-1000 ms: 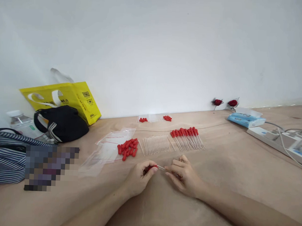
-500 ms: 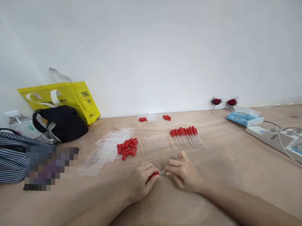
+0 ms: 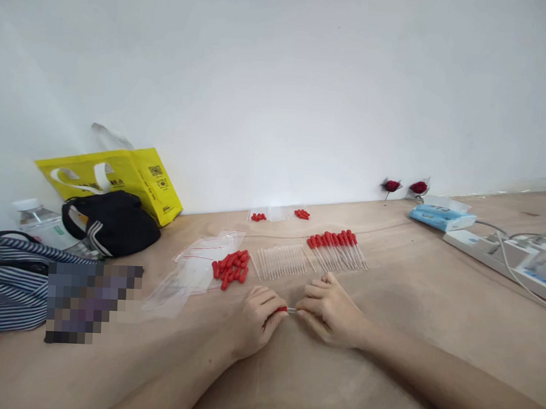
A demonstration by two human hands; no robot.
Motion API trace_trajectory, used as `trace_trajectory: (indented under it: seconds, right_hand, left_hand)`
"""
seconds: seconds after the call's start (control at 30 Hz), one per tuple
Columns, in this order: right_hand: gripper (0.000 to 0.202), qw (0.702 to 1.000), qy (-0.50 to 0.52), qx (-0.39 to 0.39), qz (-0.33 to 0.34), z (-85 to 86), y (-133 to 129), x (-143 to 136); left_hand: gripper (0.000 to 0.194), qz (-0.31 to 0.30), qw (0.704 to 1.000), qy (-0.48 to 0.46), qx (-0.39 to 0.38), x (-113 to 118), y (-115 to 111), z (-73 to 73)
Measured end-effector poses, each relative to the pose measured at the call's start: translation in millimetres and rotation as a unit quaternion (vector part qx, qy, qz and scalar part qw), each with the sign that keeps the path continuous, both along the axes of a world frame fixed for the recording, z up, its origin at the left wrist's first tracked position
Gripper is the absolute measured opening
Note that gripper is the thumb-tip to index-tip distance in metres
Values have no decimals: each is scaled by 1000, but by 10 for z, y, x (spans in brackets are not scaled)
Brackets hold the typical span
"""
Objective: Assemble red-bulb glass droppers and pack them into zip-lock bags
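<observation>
My left hand point(image 3: 259, 321) is closed on a red rubber bulb point(image 3: 281, 310), most of it hidden by the fingers. My right hand point(image 3: 325, 312) pinches a thin clear tube point(image 3: 292, 311), whose other end meets the open end of the bulb. Beyond my left hand lies a pile of loose red bulbs point(image 3: 231, 266), partly on clear plastic bags point(image 3: 198, 267). A row of bare clear tubes point(image 3: 282, 261) lies in the middle. To its right, several tubes with red bulbs on their ends point(image 3: 337, 246) lie side by side.
Two small bulb groups point(image 3: 302, 214) lie near the wall. At left are a yellow bag point(image 3: 151, 187), a black cap point(image 3: 122, 225), a bottle point(image 3: 41, 221) and striped fabric point(image 3: 11, 289). At right are a blue tissue pack point(image 3: 442, 217), a power strip point(image 3: 501, 256) with cables and two dark red flowers point(image 3: 392, 185).
The bulb and tube have come level and in line, end to end. My left fingers now cover more of the bulb, and my right hand has moved slightly left.
</observation>
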State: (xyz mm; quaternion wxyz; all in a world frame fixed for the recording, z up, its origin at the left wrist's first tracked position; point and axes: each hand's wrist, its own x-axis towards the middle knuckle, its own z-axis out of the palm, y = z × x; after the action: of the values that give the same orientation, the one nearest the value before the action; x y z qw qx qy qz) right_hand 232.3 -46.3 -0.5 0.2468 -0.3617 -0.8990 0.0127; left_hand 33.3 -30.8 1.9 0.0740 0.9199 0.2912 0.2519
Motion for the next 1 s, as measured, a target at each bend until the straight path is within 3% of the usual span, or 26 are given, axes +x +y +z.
trace_trajectory:
  seconds: [0.13,0.2,0.3,0.4,0.57,0.73,1.0]
  right_hand:
    - [18,999,-11,-28,-28,40,6,45]
    - [20,994,21,-52,-90,34,90,92]
    - [21,967,93,-84,-221,13,341,149]
    - [20,937,94,-86,-324,-10,634,127]
    - [17,906,28,-84,-414,-34,925,-19]
    - [20,891,5,-109,-441,-45,1005,-79]
    - [24,890,9,-122,-440,-39,983,-75]
  left_hand:
    - [20,48,998,-37,-16,-56,37,-28]
    - [31,127,989,-75,-24,-89,56,-67]
    - [21,206,974,-77,-61,-119,79,-111]
    - [8,176,979,-20,-101,-110,80,-95]
    - [11,161,979,-8,-121,-71,57,-13]
    - [11,162,979,-12,-125,-70,61,-3]
    - [11,158,980,-2,-119,-71,59,-23]
